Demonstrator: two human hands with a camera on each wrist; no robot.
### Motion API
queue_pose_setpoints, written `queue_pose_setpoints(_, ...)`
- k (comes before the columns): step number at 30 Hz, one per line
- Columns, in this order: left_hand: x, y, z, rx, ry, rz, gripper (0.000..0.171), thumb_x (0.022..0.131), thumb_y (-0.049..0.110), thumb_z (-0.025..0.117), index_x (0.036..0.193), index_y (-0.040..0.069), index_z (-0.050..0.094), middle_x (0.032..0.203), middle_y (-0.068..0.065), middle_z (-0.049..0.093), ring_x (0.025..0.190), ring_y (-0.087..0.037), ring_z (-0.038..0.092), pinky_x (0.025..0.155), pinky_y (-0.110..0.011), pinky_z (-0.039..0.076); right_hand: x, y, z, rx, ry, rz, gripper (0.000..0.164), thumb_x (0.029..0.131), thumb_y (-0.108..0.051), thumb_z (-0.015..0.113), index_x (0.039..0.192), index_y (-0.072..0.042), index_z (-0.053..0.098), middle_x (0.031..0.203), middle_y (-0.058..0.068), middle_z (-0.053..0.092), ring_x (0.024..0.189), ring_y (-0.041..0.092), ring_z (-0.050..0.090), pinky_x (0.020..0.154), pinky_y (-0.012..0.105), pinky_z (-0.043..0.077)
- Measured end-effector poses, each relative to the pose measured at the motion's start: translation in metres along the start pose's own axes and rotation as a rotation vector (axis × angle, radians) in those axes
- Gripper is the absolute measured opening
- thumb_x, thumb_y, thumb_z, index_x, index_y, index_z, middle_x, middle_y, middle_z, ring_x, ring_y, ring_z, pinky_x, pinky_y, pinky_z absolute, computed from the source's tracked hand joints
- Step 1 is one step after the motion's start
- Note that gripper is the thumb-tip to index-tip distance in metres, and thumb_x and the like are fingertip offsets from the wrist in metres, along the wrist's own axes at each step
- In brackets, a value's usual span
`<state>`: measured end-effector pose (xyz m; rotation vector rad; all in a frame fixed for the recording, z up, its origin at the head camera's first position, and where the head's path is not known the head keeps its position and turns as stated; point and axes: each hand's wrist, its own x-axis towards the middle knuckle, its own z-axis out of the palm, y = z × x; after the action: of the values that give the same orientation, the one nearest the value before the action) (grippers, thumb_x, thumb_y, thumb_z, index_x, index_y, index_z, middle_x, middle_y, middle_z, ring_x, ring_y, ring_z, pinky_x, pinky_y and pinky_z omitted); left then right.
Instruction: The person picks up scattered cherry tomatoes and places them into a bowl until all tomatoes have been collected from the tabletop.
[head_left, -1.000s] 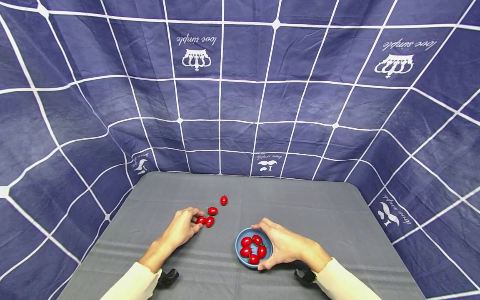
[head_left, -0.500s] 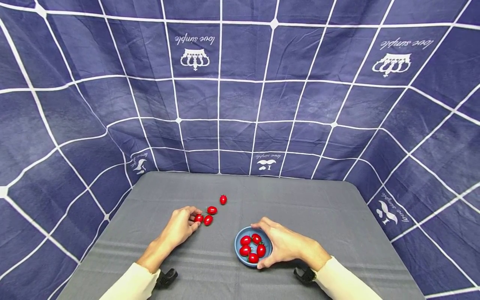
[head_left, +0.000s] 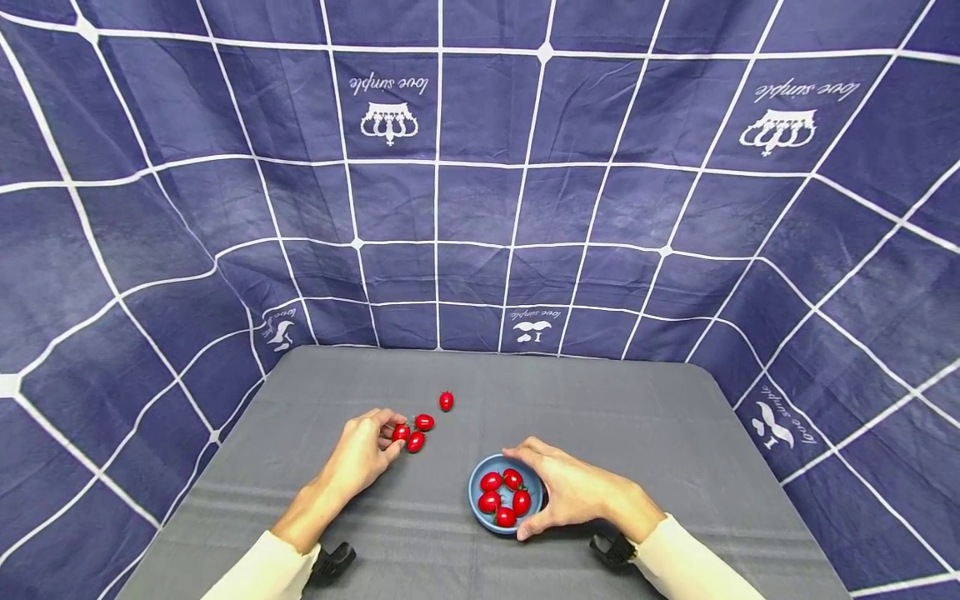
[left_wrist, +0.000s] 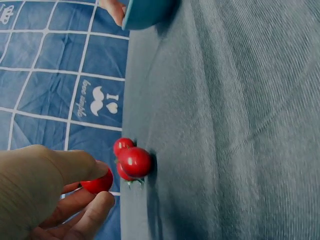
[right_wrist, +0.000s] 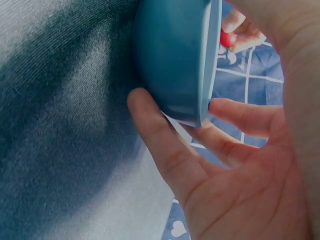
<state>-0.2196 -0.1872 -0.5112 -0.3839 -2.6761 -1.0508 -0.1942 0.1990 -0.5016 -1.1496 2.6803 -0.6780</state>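
Note:
My left hand (head_left: 358, 452) pinches a cherry tomato (head_left: 401, 432) between thumb and fingers. In the left wrist view this tomato (left_wrist: 98, 183) appears held just above the table. Close beside it lie two more cherry tomatoes (head_left: 416, 442), and a third cherry tomato (head_left: 447, 401) sits farther back. A small blue bowl (head_left: 480, 521) stands on the table to the right with several cherry tomatoes (head_left: 490, 502) inside. My right hand (head_left: 576, 489) holds the bowl from its right side, thumb near and fingers far. The right wrist view shows fingers (right_wrist: 172, 160) along the bowl's outer wall.
A grey cloth covers the table (head_left: 600, 417). Blue curtains (head_left: 480, 208) with white grid lines surround its back and both sides. Black straps (head_left: 332, 562) circle both wrists at the cream sleeves.
My left hand has drawn its tomato slightly away from the neighbouring ones, then raised it a little. The right hand and bowl keep their place. Slight shifts of the view come from head movement.

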Motion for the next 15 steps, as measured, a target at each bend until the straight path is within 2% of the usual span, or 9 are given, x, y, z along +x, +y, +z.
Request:
queue_pose_setpoints(3, -0.001, 0.005, 0.0, -0.021, 0.008, 0.025, 0.033, 0.089, -0.013, 0.086, 0.12, -0.002, 0.083, 0.11, -0.013, 0.082, 0.095, -0.024, 0.085, 0.082, -0.034, 0.073, -0.002, 0.002, -0.002, 0.023, -0.009, 0.005, 0.109, 0.084, -0.058, 0.104, 0.169, -0.01, 0.056, 0.156, 0.0, 0.065, 0.134, 0.014, 0.071, 0.12, 0.035, 0.06)
queue_pose_setpoints(6, -0.003, 0.012, 0.0, -0.051, 0.01, 0.061, 0.037, 0.088, -0.014, 0.084, 0.122, -0.003, 0.083, 0.111, -0.013, 0.082, 0.097, -0.026, 0.085, 0.083, -0.037, 0.074, -0.004, 0.005, -0.006, 0.108, -0.029, 0.028, 0.109, 0.085, -0.051, 0.106, 0.171, -0.008, 0.054, 0.157, 0.0, 0.064, 0.118, 0.006, 0.073, 0.108, 0.027, 0.065)
queue_pose_setpoints(9, -0.004, 0.017, 0.001, -0.077, 0.016, 0.094, 0.039, 0.087, -0.014, 0.083, 0.124, -0.002, 0.083, 0.113, -0.012, 0.081, 0.097, -0.026, 0.084, 0.082, -0.034, 0.073, -0.006, 0.008, -0.009, 0.189, -0.049, 0.049, 0.109, 0.085, -0.046, 0.106, 0.173, -0.008, 0.052, 0.157, 0.001, 0.062, 0.104, -0.001, 0.072, 0.095, 0.021, 0.066)
queue_pose_setpoints(13, -0.005, 0.024, 0.005, -0.097, 0.026, 0.129, 0.036, 0.088, -0.013, 0.084, 0.123, -0.001, 0.085, 0.111, -0.01, 0.081, 0.095, -0.021, 0.083, 0.081, -0.03, 0.073, -0.006, 0.008, -0.012, 0.211, -0.061, 0.047, 0.107, 0.087, -0.046, 0.105, 0.172, -0.008, 0.053, 0.157, 0.002, 0.061, 0.104, -0.002, 0.071, 0.094, 0.021, 0.067)
queue_pose_setpoints(15, -0.006, 0.028, 0.007, -0.108, 0.026, 0.139, 0.035, 0.088, -0.014, 0.084, 0.12, -0.001, 0.085, 0.109, -0.008, 0.08, 0.094, -0.019, 0.082, 0.081, -0.032, 0.073, -0.006, 0.008, -0.012, 0.215, -0.066, 0.046, 0.105, 0.087, -0.045, 0.105, 0.171, -0.009, 0.054, 0.157, 0.002, 0.061, 0.104, -0.002, 0.071, 0.094, 0.021, 0.067)
